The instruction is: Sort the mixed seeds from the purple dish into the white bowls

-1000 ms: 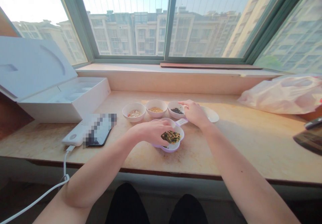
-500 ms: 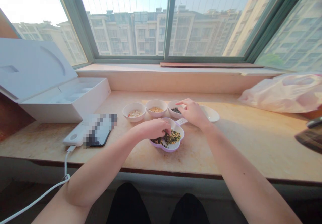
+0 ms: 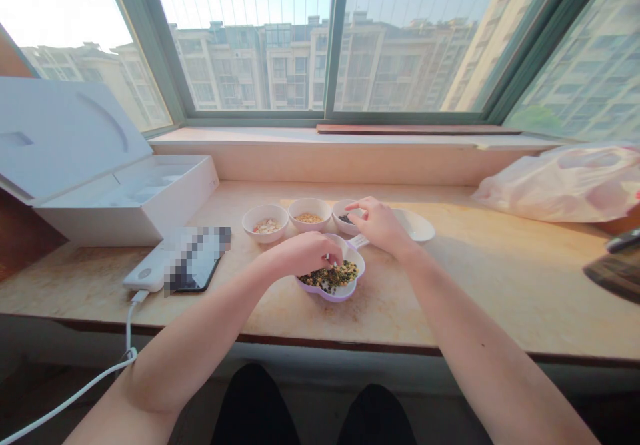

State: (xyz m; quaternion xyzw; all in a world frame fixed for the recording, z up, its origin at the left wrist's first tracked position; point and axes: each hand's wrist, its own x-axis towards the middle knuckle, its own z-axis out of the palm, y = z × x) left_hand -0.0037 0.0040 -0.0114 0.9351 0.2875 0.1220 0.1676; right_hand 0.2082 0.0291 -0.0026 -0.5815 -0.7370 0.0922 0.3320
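My left hand (image 3: pixel 317 252) is over a lobed white bowl with a purple outside and a handle (image 3: pixel 343 293). Its fingertips are drawn together just above the mixed dark, green and yellow beans or grains (image 3: pixel 336 276) inside; what they hold, if anything, is too small to make out. My right hand (image 3: pixel 380 224) hovers at a small white bowl of black beans (image 3: pixel 345 205), thumb and forefinger apart, nothing visible between them. Left of that stand a white bowl of yellowish grains (image 3: pixel 310 223) and one of pale flat pieces (image 3: pixel 267 235).
A white dish (image 3: pixel 424 230) lies partly behind my right hand. Leftward are an open white box (image 3: pixel 175 195), a white power bank (image 3: pixel 145 268) with a cable, and a phone (image 3: pixel 203 282). A plastic bag (image 3: pixel 555 185) and a dark object (image 3: pixel 615 272) are at right.
My left fingertips have lifted slightly out of the mixed beans. My right forefinger and thumb have shifted a little over the bowl of black beans. The bowls stay in place.
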